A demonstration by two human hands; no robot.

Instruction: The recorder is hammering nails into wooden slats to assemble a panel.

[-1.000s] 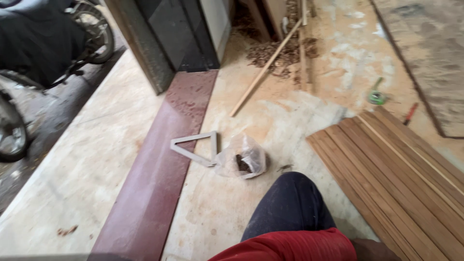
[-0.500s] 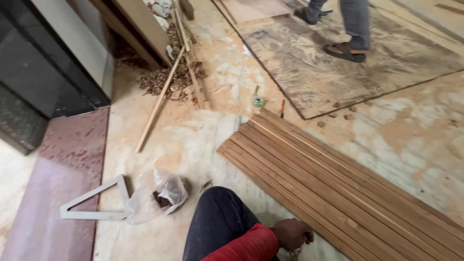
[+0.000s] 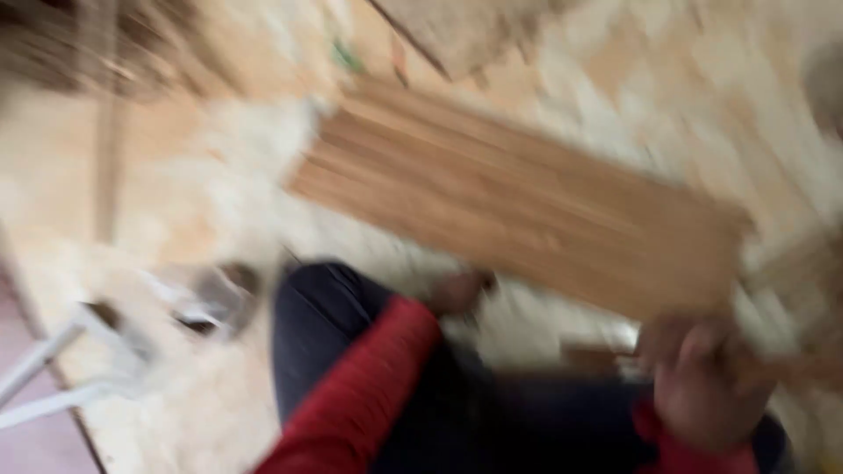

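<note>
The view had swung down since half a second before, bringing the right hand (image 3: 702,377) in (fingers closed on a thin wooden strip (image 3: 790,369), blurred) while the left hand (image 3: 457,291) rested at the stack of wooden slats (image 3: 518,197), its fingers too smeared to tell.

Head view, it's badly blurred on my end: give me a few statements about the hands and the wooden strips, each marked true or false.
1. The stack of wooden strips lies on the floor in front of the person. True.
2. The right hand hangs free of everything. False: its grip appears closed around a strip of wood, though blur hides the fingers.
3. The left hand is near the close edge of the stack. True.
4. The person's sleeves are blue. False: the sleeve is red; the trouser leg is dark blue.
5. The plastic bag lies on top of the stack. False: it lies on the floor to the left of the knee, beside a white metal square.
</note>
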